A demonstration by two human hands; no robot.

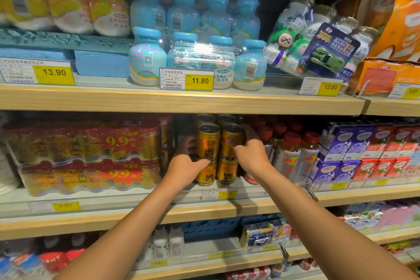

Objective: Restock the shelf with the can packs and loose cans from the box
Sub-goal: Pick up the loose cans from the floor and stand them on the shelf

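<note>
Gold energy-drink cans stand stacked two high in the middle of the wooden shelf [227,206]. My left hand [185,165] reaches in at the left of the stack, its fingers curled round the upper left can [208,141] and its thumb across the front. My right hand [252,154] grips the upper right can [230,141] from the right side. Two lower cans [223,173] stand beneath them, and more cans sit behind. Shrink-wrapped can packs [91,154] with red 9.9 labels lie stacked two high to the left. The box is out of view.
Red-capped drink bottles [293,154] stand right of the cans, then purple and red cartons [363,150]. The shelf above [181,100] holds blue bottle packs and price tags, close over the can tops. Lower shelves hold more drinks.
</note>
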